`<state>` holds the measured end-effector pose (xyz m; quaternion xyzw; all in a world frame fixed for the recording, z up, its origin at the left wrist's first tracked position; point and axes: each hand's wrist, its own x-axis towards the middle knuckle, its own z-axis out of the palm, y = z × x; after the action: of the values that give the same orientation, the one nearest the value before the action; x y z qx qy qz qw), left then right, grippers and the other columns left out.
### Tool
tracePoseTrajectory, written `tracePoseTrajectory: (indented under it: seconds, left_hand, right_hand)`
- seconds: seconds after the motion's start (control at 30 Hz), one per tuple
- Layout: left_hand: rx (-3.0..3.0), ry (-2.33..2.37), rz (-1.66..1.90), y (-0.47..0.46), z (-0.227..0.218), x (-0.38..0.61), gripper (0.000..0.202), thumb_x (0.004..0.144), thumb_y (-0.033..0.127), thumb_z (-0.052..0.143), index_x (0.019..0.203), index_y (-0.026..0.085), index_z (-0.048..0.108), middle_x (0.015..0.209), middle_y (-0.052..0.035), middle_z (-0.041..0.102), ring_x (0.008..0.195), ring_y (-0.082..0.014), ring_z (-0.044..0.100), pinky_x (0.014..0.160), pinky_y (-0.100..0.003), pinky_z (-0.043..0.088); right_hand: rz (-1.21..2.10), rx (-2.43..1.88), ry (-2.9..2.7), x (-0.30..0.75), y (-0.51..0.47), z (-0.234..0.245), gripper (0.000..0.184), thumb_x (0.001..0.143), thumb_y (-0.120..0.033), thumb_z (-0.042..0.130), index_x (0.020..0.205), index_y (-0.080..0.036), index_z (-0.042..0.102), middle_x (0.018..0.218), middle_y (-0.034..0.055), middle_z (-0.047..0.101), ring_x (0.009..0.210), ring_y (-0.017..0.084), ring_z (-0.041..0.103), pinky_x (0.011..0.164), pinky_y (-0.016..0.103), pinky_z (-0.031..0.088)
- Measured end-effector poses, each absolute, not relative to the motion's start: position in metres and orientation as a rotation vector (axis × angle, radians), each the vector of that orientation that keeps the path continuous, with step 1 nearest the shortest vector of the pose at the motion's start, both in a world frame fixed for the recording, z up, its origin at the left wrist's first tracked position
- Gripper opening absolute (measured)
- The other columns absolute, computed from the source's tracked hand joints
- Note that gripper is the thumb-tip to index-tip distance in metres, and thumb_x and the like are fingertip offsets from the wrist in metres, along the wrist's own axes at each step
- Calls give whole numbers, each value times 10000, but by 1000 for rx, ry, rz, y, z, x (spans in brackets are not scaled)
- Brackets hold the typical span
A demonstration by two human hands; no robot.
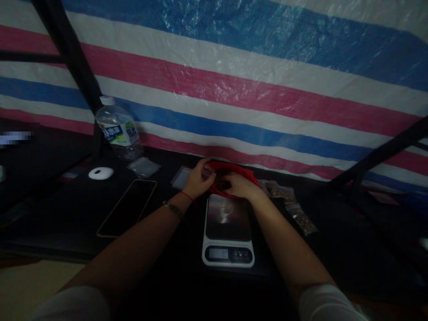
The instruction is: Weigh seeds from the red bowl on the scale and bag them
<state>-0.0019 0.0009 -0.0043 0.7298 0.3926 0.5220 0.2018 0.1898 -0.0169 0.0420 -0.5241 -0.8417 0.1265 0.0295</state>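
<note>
My left hand (198, 179) is closed on a small clear plastic bag (207, 170) at the near edge of a red bag (234, 171). My right hand (238, 186) reaches into the red bag's mouth with curled fingers; what they hold is hidden. Both hands hover just beyond a white digital kitchen scale (228, 232) with a dark, bare platform, standing on the black table (67, 223).
Small filled clear bags (294, 205) of brownish bits lie right of the red bag. Empty clear bags (143, 166) lie to the left. A phone (128, 207), a white round object (100, 173) and a water bottle (119, 131) sit at left. A striped tarp (254, 84) hangs behind.
</note>
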Motion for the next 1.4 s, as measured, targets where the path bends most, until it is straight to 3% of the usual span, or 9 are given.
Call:
tracePoseTrajectory:
  seconds: [0.2,0.47,0.7,0.9,1.13,1.27,1.4]
  left_hand:
    - [2101,1028,1364,-1,-4,0,541,758,242,610,1265,179,431,940,-50,645,795,-164,633,758,-311,519]
    - [2107,1041,1332,-1,-3,-3,532,761,261,615,1259,180,447,938,-57,648,815,-175,638,806,-334,514]
    - [2080,1072,1305,-1,-3,-4,536,761,261,611,1265,183,445,929,-46,653,786,-164,644,754,-311,526]
    - [2116,1050,1290,-3,-1,0,523,755,247,609,1250,188,450,958,-47,644,829,-173,639,790,-323,520]
    - [2216,749,1134,-14,15,-12,520,720,184,590,1225,185,463,861,-29,626,750,-159,612,691,-286,499]
    - [2367,489,792,-27,33,-16,507,686,283,676,1157,180,519,872,-27,640,760,-162,612,722,-287,490]
    - [2491,347,698,-38,42,-7,730,564,466,786,1193,193,537,1092,-87,642,980,-240,607,898,-353,456]
  right_hand:
    - [281,-1598,-2649,184,-12,37,292,758,-99,595,1032,-140,689,1088,113,680,1006,216,612,880,267,432]
    - [277,-1649,-2591,192,-12,43,311,761,-142,623,1063,-155,691,1057,103,704,971,221,643,854,265,448]
    - [256,-1620,-2506,195,-14,50,279,769,-123,608,1030,-156,699,1027,94,708,958,205,644,857,258,441]
    - [223,-1600,-2403,190,-18,43,304,768,-98,603,1056,-153,686,1091,101,668,1020,197,601,924,272,418]
    - [219,-1539,-2265,195,-22,31,291,785,-120,611,1066,-157,673,1088,98,645,1042,190,567,945,300,419]
    - [208,-1507,-2164,201,-24,24,269,779,-120,631,1040,-161,684,1046,101,663,1047,205,567,938,322,433]
    - [210,-1495,-2135,203,-28,22,283,767,-106,642,1041,-157,691,1048,112,668,1009,213,590,920,334,451]
